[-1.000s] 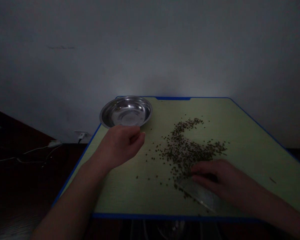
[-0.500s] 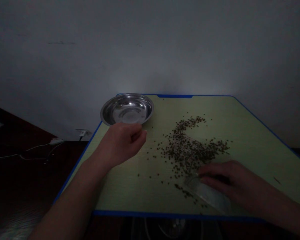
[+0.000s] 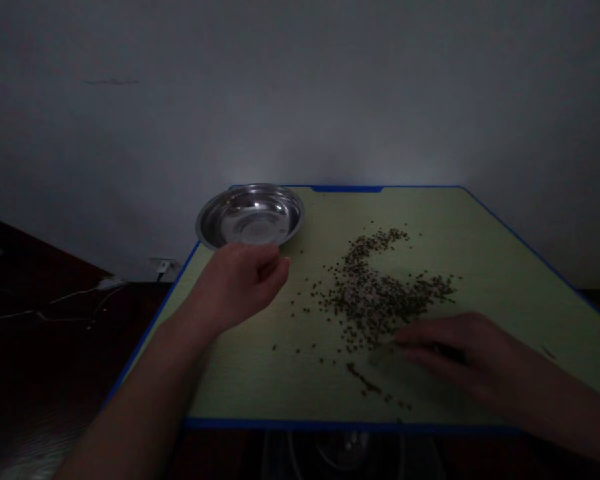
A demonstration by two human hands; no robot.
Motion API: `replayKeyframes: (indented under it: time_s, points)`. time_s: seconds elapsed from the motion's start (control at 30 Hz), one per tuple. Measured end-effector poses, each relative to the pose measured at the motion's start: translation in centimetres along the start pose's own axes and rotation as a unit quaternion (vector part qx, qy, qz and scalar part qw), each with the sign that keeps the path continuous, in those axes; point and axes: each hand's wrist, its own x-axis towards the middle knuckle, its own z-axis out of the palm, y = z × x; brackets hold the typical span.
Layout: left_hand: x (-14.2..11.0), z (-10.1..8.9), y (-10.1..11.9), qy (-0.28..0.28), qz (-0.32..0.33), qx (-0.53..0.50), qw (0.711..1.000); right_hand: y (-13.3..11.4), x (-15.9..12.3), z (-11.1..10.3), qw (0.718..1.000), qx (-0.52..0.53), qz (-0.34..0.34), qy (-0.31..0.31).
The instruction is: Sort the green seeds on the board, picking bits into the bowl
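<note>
Right hand low over the pale-green, blue-edged surface, near edge side, grip pinched on a thin, blurred see-through piece, right by the heap of small dark and pale grains mid-surface! Left hand curled closed, can't tell on what, before the round shiny metal bowl, far-left corner.
</note>
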Motion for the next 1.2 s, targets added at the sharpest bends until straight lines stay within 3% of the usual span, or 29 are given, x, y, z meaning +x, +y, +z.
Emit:
replayKeyframes:
  time_s: [0.43,0.87,1.2]
  points:
    - [0.0,0.0,0.0,0.007,0.016,-0.006,1.000,0.5,-2.3,-0.4,0.998,-0.052,-0.019,0.029]
    - [0.0,0.2,0.0,-0.001,0.007,0.001,1.000,1.1,-1.0,0.0,1.000,-0.024,0.006,-0.017]
    - [0.0,0.0,0.1,-0.001,0.007,-0.005,1.000,0.8,0.1,0.7,1.000,-0.025,-0.016,0.004]
